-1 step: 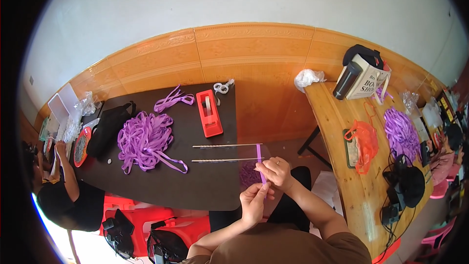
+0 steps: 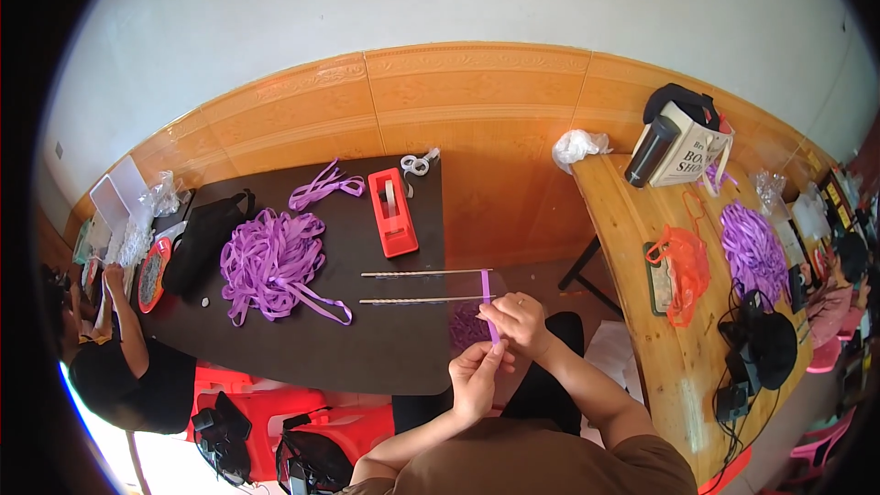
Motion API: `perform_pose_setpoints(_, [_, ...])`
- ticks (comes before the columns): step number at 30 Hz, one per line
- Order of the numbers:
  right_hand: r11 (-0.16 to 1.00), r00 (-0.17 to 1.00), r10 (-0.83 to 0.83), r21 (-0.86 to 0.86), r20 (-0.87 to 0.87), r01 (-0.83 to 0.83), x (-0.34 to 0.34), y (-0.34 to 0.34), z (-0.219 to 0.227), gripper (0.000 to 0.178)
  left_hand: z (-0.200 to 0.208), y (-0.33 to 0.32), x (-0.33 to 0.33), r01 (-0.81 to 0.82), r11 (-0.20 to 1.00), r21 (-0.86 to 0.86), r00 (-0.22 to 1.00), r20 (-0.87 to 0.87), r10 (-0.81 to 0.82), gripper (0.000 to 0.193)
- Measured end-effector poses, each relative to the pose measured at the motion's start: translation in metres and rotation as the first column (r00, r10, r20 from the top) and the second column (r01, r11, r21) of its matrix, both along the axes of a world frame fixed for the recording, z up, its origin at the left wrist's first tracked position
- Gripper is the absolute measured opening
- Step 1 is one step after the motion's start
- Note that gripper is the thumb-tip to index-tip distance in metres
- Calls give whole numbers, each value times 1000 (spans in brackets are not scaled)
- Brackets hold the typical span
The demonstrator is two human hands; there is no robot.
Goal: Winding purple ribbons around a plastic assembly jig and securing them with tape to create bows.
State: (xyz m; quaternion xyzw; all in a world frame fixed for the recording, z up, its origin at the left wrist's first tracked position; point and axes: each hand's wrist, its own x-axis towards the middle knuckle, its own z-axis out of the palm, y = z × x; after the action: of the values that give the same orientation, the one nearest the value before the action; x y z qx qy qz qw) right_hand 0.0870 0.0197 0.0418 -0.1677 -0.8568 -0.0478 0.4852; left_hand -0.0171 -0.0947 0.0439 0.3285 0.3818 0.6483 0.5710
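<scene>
A purple ribbon (image 2: 486, 285) runs across the right ends of two thin parallel sticks, the far stick (image 2: 412, 273) and the near stick (image 2: 412, 301). Both sticks lie on the dark table and jut past its right edge. Just below the near stick, my right hand (image 2: 520, 324) is closed, pinching the ribbon between thumb and fingers. Lower and to the left, my left hand (image 2: 475, 381) pinches the ribbon's lower part between thumb and forefinger. How the ribbon is fastened to the sticks is too small to tell.
On the dark table (image 2: 385, 348) lie a heap of purple ribbon (image 2: 272, 261), a red tape dispenser (image 2: 392, 215), scissors (image 2: 418, 163) and a black pouch (image 2: 206, 243). A person (image 2: 128, 376) works at the far left. Right stands a wooden table (image 2: 619, 220) with an orange plastic bag (image 2: 686, 275).
</scene>
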Motion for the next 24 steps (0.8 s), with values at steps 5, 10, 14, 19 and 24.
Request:
perform_pose_setpoints(5, [673, 968, -25, -720, -250, -168, -9, 20, 18, 5, 35, 6, -2, -116, 952, 282, 989, -58, 138, 24])
perform_pose_setpoints(10, [191, 941, -73, -930, -331, -313, -10, 69, 42, 15, 3, 19, 3, 32, 993, 115, 999, -34, -28, 20])
perform_pose_setpoints(14, [116, 938, 4, -932, -347, -345, -14, 93, 32, 16, -49, 39, 2, -13, 998, -63, 1000, -23, 11, 18])
perform_pose_setpoints(19, [-98, 927, -72, -922, -368, -374, -15, 106, 17, 16, -63, 66, -2, -117, 986, -117, 992, -60, 110, 19])
perform_pose_setpoints(24, [-211, 924, -160, -902, -348, -376, -17, 110, 11, 19, -72, 102, 1, -241, 966, -96, 970, -62, 236, 18])
